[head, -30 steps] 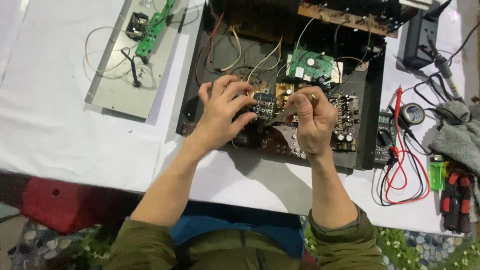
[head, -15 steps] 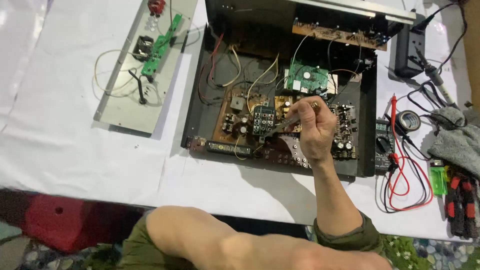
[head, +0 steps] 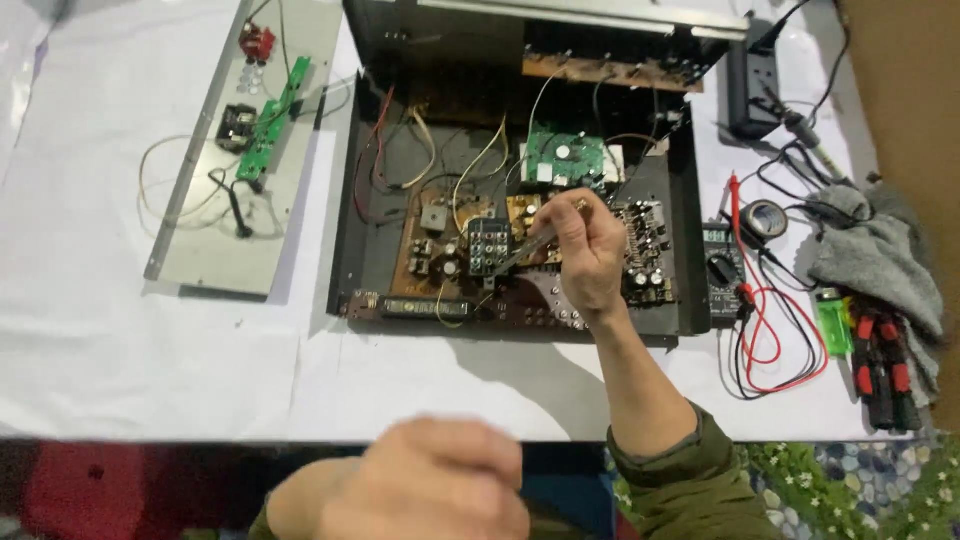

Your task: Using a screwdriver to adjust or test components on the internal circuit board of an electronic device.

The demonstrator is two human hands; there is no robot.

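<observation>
My right hand is closed on a thin metal tool, whose tip rests against a small black component block on the brown circuit board. That board lies inside an open black chassis, with a green board and loose wires behind it. My left hand is low at the bottom edge, close to the camera and blurred. Its fingers look curled, and nothing shows in it.
A metal panel with a green strip board lies at left. To the right are a multimeter with red leads, a grey cloth, a green lighter, red-handled pliers and a black power strip.
My left hand has left the circuit board and pulled back toward me, to the bottom of the view. My right hand has stayed on the board with the tool.
</observation>
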